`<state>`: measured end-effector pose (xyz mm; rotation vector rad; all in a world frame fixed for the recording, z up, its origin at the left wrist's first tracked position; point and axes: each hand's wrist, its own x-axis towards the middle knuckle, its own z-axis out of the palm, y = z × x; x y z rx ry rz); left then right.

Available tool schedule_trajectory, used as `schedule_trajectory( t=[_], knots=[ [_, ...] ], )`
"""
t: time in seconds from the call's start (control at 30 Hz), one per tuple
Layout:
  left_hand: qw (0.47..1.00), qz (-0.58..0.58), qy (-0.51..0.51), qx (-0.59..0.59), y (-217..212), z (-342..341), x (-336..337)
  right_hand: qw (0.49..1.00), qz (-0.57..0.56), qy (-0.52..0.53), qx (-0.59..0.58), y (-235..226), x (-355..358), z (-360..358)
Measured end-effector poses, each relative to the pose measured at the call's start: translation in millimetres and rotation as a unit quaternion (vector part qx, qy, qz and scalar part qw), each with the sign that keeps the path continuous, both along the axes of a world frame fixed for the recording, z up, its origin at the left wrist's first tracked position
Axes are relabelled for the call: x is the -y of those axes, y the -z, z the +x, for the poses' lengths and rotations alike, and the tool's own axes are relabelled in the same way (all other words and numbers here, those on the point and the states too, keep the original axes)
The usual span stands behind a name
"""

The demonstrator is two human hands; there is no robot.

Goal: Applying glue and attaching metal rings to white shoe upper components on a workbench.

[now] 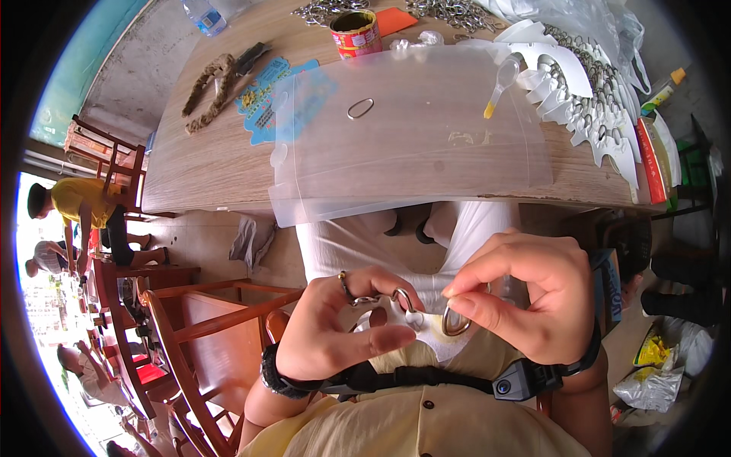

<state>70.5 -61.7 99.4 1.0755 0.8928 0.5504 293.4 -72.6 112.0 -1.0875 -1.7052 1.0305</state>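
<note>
A clear plastic sheet [411, 156] lay on the wooden table [221, 167], its near edge hanging out toward the person. On the person's side of that sheet, above the lap, were both hands. The right hand [533, 297] pinched an oval metal ring [455, 333] between thumb and forefinger, their tips close together. The left hand [320, 331] had its thumb and forefinger spread apart, with a curved metal hook [399, 292] against the forefinger; I could not tell how firmly it was gripped, as the other fingers were hidden. A white card [449, 349] also showed on that side of the sheet, and whether a hand held it was unclear. On the sheet itself lay a loose metal loop [351, 114] and, at its far right part, a clear spoon [505, 75] with a yellow tip. To the left of the sheet, partly under it, was a blue card [263, 122], and farther left a brown fuzzy loop [199, 87]. Beyond the sheet's far edge stood a red tin [355, 42], with an orange piece [396, 20] and heaps of metal clasps [457, 14]. To its right were white scalloped cards [567, 72] bearing many metal rings.
</note>
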Motion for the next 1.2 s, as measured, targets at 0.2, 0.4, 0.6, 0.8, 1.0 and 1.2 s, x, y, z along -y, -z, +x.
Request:
schedule_trajectory(
  t=[0.2,0.4,0.6,0.8,1.0,1.2],
  knots=[
    [0.990,0.115,-0.026,-0.072,8.2,9.7,6.5,0.998,0.041,0.034,0.025,2.2,2.6,-5.9],
    [0.976,0.178,-0.051,-0.116,11.7,15.9,8.0,0.995,0.079,0.024,0.055,2.5,1.1,-5.2],
    [0.962,0.237,-0.058,-0.125,12.2,14.9,5.3,0.994,0.095,0.033,0.040,5.5,0.0,-0.4],
    [0.959,0.246,-0.055,-0.126,12.3,12.6,3.2,0.992,0.051,0.107,-0.046,3.0,-2.3,5.3],
    [0.966,0.225,-0.052,-0.112,11.2,11.1,3.0,0.988,-0.022,0.140,-0.053,-6.9,5.9,13.4],
    [0.969,0.219,-0.052,-0.106,9.9,9.5,2.7,0.989,0.109,-0.006,0.099,4.9,-4.8,11.7]
  ],
)
